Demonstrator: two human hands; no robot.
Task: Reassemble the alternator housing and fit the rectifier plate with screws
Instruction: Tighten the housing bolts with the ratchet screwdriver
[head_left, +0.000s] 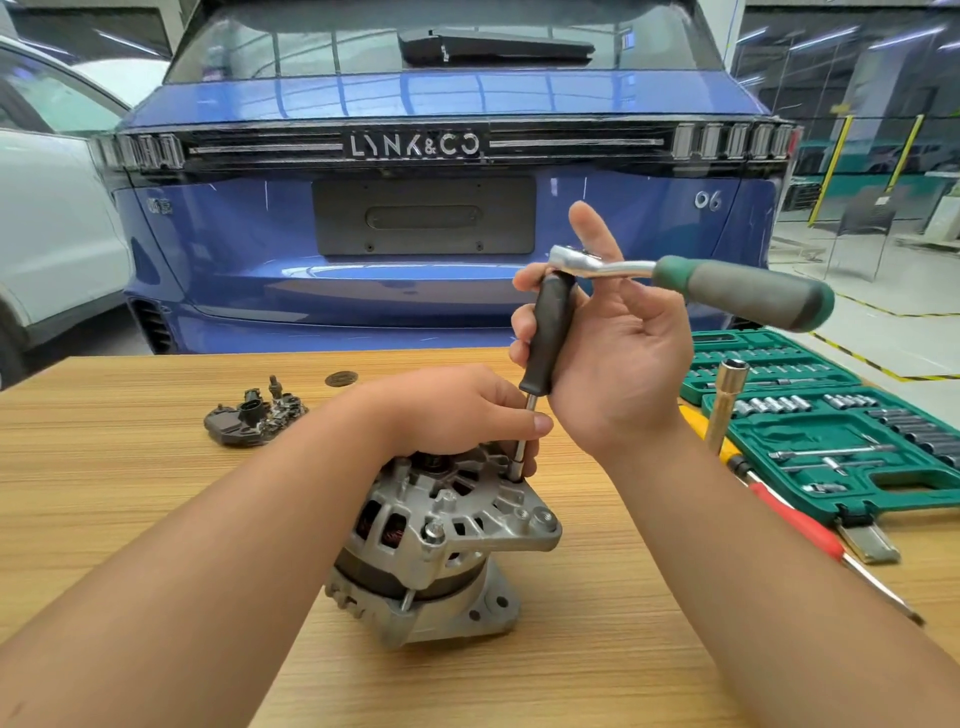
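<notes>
Black plastic fills the right hand (613, 358): its fingers are wrapped round the grip of a spinner-handle driver (548, 332), thumb and forefinger pinching near the top where a ratchet (691, 280) with a green-and-grey handle sits on the end, sticking out toward three o'clock. That looks like a way to add leverage while the driver stands upright. The left hand (457, 410) curls down over the top of the alternator (441, 535), fingertips closed round the lower steel shaft and socket, apparently to steady the tip on a bolt at the housing's twelve o'clock edge; the bolt head itself is hidden.

One alternator stands on end at the middle of the wooden table (130, 467), its two silver housing halves already mated, with one through-bolt showing on the near side. I judge this to be housing bolt tightening, with the plate still to come. One dark rectifier plate (254, 415) lies well apart at ten o'clock, not yet fitted, one small dark disc (341, 379) beyond it. At three o'clock sits one open green socket case (821, 415), one long socket (726, 405) standing beside it, and one red-handled screwdriver (800, 525) lying near. Two cars stand behind, one blue (415, 208), one white (52, 234).
</notes>
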